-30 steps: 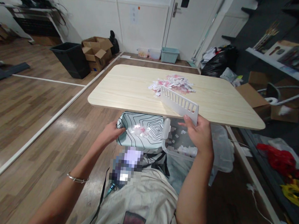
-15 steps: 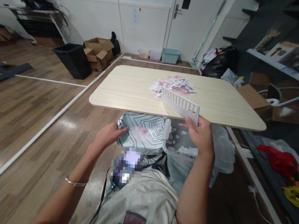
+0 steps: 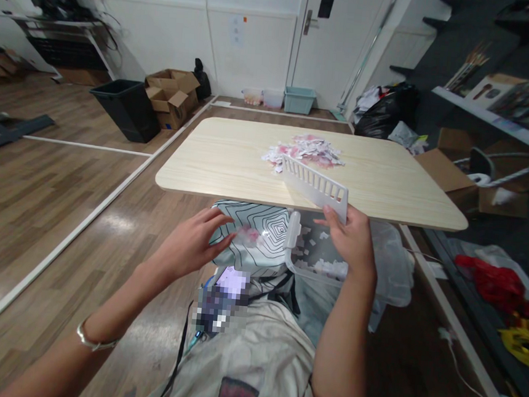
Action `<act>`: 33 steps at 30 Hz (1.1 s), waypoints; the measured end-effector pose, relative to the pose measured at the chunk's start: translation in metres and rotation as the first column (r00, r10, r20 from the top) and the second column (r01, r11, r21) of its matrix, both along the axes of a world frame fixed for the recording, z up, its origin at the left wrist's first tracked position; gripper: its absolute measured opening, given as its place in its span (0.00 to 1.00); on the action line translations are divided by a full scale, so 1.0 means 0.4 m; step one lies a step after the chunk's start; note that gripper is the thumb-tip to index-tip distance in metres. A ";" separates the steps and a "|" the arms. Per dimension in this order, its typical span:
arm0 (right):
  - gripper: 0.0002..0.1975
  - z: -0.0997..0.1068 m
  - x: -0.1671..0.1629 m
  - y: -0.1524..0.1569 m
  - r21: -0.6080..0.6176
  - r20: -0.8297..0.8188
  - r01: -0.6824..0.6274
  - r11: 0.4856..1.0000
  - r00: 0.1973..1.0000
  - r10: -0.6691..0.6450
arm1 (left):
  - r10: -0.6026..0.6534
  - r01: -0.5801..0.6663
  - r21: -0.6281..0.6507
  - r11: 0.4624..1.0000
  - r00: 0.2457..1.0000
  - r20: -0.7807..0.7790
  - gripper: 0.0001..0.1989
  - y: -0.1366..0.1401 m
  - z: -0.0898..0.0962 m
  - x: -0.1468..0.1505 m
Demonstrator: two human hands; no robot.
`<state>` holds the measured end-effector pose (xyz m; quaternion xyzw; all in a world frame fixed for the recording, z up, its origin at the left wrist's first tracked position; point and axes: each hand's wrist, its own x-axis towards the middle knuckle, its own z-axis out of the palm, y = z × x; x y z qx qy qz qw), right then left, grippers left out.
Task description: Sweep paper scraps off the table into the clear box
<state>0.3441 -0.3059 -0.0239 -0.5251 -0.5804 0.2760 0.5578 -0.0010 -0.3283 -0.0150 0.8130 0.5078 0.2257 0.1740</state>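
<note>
In the head view, my right hand (image 3: 351, 234) grips one end of a white slotted plastic divider (image 3: 314, 187), which slants up over the near edge of the table. Behind the divider lies a pile of white and pink paper scraps (image 3: 308, 150). My left hand (image 3: 203, 236) hovers at the left side of a white tray with black wavy lines (image 3: 271, 251), its fingers apart and nothing in them. Pink and white bits (image 3: 248, 235) lie in that tray. Below my right hand sits a clear plastic box (image 3: 293, 241) holding white scraps (image 3: 326, 267).
The pale wooden table (image 3: 212, 157) spans the middle. A phone-like device (image 3: 233, 282), partly blurred, rests at my lap. Further off are a black bin (image 3: 126, 112), cardboard boxes (image 3: 174, 95) and a teal basket (image 3: 299, 101). A shelf (image 3: 498, 120) runs along the right.
My left hand has let go of the patterned tray's rim and its fingers have spread above the tray's left side. My right hand still holds the divider in nearly the same place.
</note>
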 end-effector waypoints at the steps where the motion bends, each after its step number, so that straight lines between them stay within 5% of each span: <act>1: 0.29 0.001 -0.001 0.000 -0.003 -0.002 -0.002 1.000 1.000 0.002 | -0.059 0.059 -0.027 0.998 0.998 -0.029 0.23 0.014 -0.002 0.012; 8: 0.28 0.002 -0.002 0.000 0.011 0.004 -0.001 1.000 1.000 0.001 | -0.274 0.246 -0.128 0.961 0.915 -0.297 0.39 0.104 -0.028 0.089; 14: 0.28 0.004 -0.002 0.000 0.019 0.015 -0.014 1.000 1.000 0.014 | -0.321 0.293 -0.135 0.946 0.806 -0.497 0.33 0.118 -0.020 0.122; 33: 0.29 0.005 -0.005 0.002 0.018 0.016 -0.009 1.000 1.000 0.009 | -0.305 0.249 -0.176 0.952 0.763 -0.571 0.28 0.155 -0.044 0.152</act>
